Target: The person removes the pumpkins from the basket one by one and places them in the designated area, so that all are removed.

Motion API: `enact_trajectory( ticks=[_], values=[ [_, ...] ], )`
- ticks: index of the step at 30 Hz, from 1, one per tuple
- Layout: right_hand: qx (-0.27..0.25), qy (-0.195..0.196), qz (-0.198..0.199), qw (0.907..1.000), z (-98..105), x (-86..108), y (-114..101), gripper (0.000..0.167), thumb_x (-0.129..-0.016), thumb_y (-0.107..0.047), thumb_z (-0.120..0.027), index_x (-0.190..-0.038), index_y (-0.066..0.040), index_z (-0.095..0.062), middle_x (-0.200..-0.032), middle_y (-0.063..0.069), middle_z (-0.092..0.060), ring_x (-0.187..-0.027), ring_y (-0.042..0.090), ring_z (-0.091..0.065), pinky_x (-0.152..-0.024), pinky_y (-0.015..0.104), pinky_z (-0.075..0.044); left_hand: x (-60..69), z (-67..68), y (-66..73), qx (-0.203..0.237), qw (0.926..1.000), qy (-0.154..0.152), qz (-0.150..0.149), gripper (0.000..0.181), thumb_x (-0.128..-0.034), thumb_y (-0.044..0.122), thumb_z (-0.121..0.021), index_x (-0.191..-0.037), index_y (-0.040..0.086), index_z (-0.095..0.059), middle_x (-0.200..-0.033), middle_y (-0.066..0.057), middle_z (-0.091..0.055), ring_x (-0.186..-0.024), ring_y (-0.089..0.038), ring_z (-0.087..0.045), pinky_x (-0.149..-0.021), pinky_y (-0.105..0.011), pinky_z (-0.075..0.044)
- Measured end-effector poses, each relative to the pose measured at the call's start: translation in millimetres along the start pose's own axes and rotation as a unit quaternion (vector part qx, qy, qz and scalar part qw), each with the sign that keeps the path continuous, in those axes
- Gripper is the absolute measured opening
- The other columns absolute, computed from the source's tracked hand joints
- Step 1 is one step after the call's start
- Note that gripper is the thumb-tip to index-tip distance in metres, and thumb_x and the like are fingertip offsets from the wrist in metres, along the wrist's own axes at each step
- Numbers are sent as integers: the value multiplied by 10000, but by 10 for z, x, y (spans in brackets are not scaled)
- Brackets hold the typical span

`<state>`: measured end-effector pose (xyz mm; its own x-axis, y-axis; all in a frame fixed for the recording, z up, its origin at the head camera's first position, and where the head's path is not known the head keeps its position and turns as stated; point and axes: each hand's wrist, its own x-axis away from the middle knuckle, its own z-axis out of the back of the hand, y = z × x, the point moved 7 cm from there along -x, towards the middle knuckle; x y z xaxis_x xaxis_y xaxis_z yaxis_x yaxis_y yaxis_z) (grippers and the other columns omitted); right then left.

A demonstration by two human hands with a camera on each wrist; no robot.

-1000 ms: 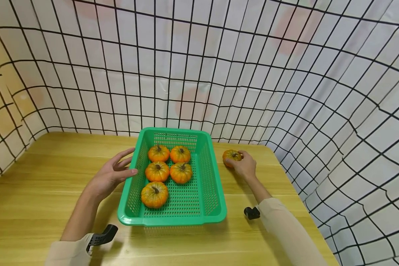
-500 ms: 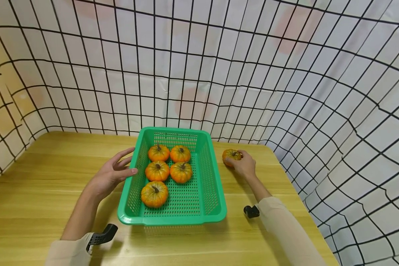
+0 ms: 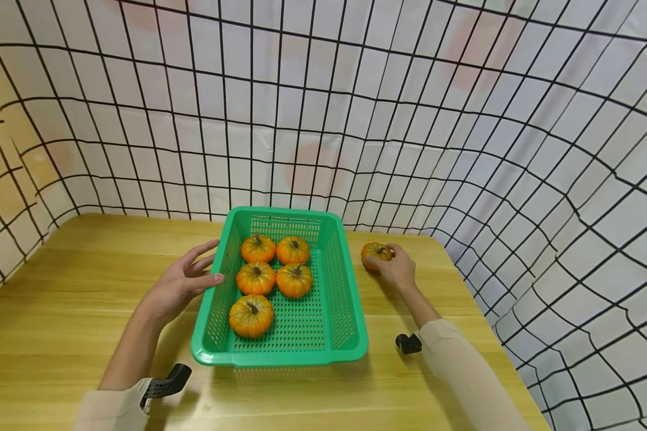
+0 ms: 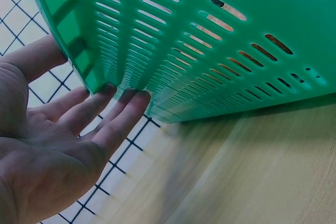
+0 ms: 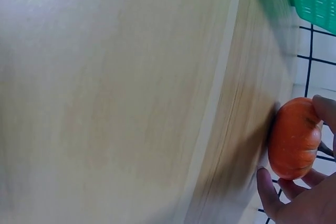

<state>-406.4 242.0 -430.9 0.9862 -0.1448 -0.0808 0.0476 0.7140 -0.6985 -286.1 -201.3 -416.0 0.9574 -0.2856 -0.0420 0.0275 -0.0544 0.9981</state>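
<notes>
A green perforated basket (image 3: 280, 358) stands on the table with several small orange pumpkins inside, one of them a front-left pumpkin (image 3: 251, 316). The left hand (image 3: 174, 288) is at the basket's left side, thumb on the rim; in the left wrist view its straight fingers touch the outer wall (image 4: 252, 40), the left hand (image 4: 63, 135) being palm up. To the right of the basket the right hand (image 3: 398, 268) grips another pumpkin (image 3: 375, 255) on the table. Fingers and thumb of the right hand (image 5: 307, 192) lie round that pumpkin (image 5: 294, 139) in the right wrist view.
The wooden table (image 3: 86, 287) extends on both sides of the basket. A white cloth with a black grid (image 3: 313, 120) rises behind the table and along its sides. Black wrist devices are on the left sleeve (image 3: 113, 410) and right sleeve (image 3: 463, 371).
</notes>
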Motion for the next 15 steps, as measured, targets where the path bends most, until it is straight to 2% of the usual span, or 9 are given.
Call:
enact_trajectory(
  ticks=[9,15],
  values=[
    [-40,-132,-46,9999,27,28,-22,785,-909,-400,-728,-1527,-38,-404,-1504,260,-458,-1353,466,-374,-1105,593,-374,-1,-10,-5,48,10000,-16,21,829,-967,74,-663,-1631,159,-173,-1652,-230,-247,-1248,-211,-575,-951,-274,-534],
    [-36,-72,22,10000,113,28,-89,824,-897,-425,-741,-1553,-82,-379,-1536,244,-435,-1381,451,-376,-1111,593,-363,6,-14,5,74,10000,-21,13,824,-969,69,-659,-1630,156,-174,-1652,-234,-244,-1245,-205,-579,-948,-277,-537]
  ],
)
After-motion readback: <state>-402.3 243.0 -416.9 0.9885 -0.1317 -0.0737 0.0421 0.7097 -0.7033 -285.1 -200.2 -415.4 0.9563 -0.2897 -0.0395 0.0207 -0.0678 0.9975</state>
